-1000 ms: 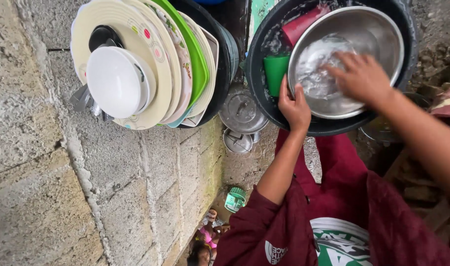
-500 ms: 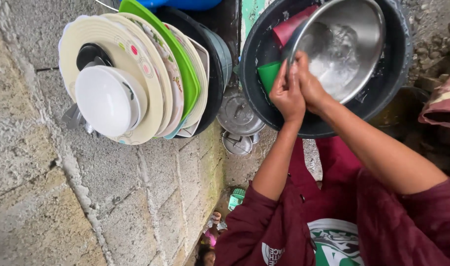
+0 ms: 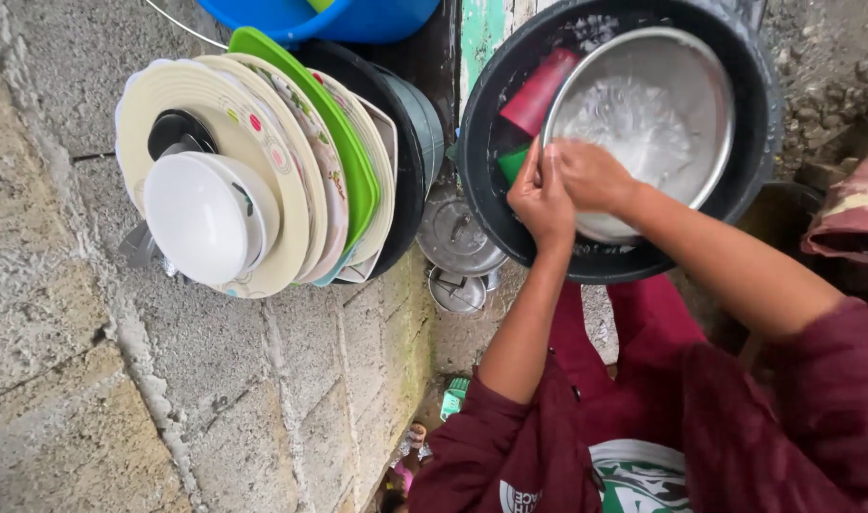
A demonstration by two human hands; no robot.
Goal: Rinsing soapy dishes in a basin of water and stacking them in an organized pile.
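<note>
Both hands, left hand (image 3: 540, 195) and right hand (image 3: 594, 176), grip the near rim of the steel bowl (image 3: 643, 123) tilted inside the black basin (image 3: 747, 161), stacked plates (image 3: 263, 161) well to their left.

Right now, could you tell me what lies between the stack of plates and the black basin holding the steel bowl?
In the head view, a dark tub sits against the stack of plates, then a narrow gap before the black basin; two metal lids lie below.

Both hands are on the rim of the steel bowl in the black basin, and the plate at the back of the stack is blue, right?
Not quite: in the head view that plate is green. Both hands, left and right, are at the steel bowl's rim in the black basin.
</note>
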